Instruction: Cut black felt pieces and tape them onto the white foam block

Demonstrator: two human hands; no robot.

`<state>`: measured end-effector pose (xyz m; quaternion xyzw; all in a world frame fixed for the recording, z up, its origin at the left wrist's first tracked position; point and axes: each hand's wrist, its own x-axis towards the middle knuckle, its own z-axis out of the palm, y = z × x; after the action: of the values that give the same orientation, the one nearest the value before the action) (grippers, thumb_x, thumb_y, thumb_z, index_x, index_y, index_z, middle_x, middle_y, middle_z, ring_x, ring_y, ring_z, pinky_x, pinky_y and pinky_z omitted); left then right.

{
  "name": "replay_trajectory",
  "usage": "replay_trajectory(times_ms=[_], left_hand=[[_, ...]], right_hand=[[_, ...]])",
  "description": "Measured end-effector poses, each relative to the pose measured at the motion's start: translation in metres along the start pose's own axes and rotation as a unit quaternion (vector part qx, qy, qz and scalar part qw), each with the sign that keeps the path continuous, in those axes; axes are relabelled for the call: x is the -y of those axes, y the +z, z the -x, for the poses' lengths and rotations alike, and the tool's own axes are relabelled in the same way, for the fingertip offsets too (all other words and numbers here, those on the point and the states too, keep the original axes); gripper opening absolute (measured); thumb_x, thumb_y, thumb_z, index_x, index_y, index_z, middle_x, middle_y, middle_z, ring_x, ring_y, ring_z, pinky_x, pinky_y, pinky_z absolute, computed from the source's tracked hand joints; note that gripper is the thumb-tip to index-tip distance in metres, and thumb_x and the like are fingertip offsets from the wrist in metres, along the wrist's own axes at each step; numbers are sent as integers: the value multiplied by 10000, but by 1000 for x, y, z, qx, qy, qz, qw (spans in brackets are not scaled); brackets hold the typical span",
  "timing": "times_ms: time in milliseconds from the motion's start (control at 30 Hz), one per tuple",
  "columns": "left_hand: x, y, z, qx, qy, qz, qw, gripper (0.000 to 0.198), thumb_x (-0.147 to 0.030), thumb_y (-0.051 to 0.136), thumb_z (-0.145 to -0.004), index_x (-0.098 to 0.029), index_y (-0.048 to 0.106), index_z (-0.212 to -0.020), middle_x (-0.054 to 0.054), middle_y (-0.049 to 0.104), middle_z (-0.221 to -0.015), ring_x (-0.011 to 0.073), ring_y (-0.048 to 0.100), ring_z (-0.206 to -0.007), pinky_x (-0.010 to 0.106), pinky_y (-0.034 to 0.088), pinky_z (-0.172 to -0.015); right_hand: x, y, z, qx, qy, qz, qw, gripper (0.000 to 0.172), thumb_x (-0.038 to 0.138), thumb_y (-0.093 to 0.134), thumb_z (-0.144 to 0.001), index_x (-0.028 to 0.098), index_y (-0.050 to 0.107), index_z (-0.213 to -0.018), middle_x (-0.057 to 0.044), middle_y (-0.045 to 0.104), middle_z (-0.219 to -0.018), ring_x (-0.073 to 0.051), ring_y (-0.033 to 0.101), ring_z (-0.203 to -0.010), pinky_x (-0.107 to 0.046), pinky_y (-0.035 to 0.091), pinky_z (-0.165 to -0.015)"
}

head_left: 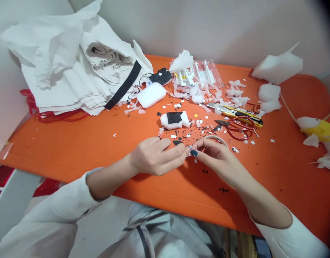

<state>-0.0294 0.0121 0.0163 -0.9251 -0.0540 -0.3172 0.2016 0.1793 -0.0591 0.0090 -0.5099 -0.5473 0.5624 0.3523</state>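
My left hand [159, 156] and my right hand [212, 152] meet above the orange table, fingertips pinched together. Whatever lies between them is too small and covered to name. Behind my right fingers shows the rim of a white ring [217, 138], mostly hidden, like a tape roll. Just beyond my hands lies a white foam piece [183, 119] with a black patch [174, 117] around its middle. A small black scrap [178, 142] rests by my left fingers. Red-handled scissors [238, 128] and a yellow utility knife [240, 114] lie beyond my right hand.
White sheets [65, 86] with a black strip [124, 86] are piled at left. A white foam block [151, 95] and a clear case of markers [208, 73] stand farther back. Black and white scraps litter the orange table [100, 143]. A yellow-and-white fish shape [319, 129] is at right.
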Motion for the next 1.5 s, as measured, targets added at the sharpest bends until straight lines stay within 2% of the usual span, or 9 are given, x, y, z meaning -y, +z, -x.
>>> replay_trajectory(times_ms=[200,300,433,567,700,867,1033,1233,1500], left_hand=[[-2,4,3,-1,-2,54,999,129,-145,570,-883,-167,694,-913,1,752,-850,98,457,-488,271,284,-419],[-3,11,7,6,-92,157,983,180,-148,567,-895,-176,663,-1044,24,728,-895,104,572,-635,236,377,-518],[-3,12,3,135,-291,387,864,140,-189,546,-911,-165,629,-1021,55,663,-976,134,616,-916,208,454,-733],[-4,10,-2,212,-324,502,773,107,-202,528,-916,-158,623,-895,24,624,-890,111,568,-799,209,425,-733],[-6,12,-3,219,-353,554,722,100,-158,525,-888,-150,608,-832,-3,583,-807,85,489,-675,201,383,-647],[-9,15,-4,200,-410,621,638,140,-233,554,-879,-153,627,-789,-3,567,-779,81,451,-620,204,335,-553],[-11,16,-3,158,-475,639,584,180,-265,559,-876,-150,567,-738,4,557,-732,102,499,-638,228,364,-584],[-11,18,-1,117,-506,609,600,162,-250,544,-870,-143,575,-752,11,566,-743,122,528,-695,248,404,-653],[-15,19,0,99,-490,610,615,136,-199,542,-842,-157,555,-714,-2,542,-763,111,520,-713,239,413,-670]], right_hand=[[0,-2,-2,39,16,-93,995,121,298,570,-918,205,573,-840,13,601,-813,-124,555,-773,-241,424,-733],[-2,-2,-2,32,-8,-63,997,115,277,553,-926,207,559,-835,16,585,-795,-125,540,-749,-246,414,-708],[-3,-3,0,-3,-60,99,993,98,206,520,-937,211,560,-848,-4,581,-831,-151,533,-794,-283,410,-743],[2,-1,4,-9,-100,240,966,129,96,500,-917,213,541,-879,-17,566,-857,-170,498,-841,-294,393,-748],[5,2,6,1,-120,288,950,231,-15,467,-871,207,518,-903,-26,555,-893,-175,477,-863,-290,381,-736],[4,3,6,-26,-130,288,948,180,44,477,-913,208,521,-854,-13,563,-846,-160,505,-823,-284,404,-736],[0,4,8,-156,-183,294,925,112,125,514,-930,214,555,-985,-38,621,-895,-162,568,-788,-292,455,-694],[-7,7,9,-190,-309,374,854,275,88,612,-867,233,650,-1098,-67,697,-938,-208,624,-877,-352,495,-774],[-7,14,6,-178,-242,283,911,204,153,595,-899,262,686,-1046,-58,708,-910,-203,635,-860,-378,516,-791]])
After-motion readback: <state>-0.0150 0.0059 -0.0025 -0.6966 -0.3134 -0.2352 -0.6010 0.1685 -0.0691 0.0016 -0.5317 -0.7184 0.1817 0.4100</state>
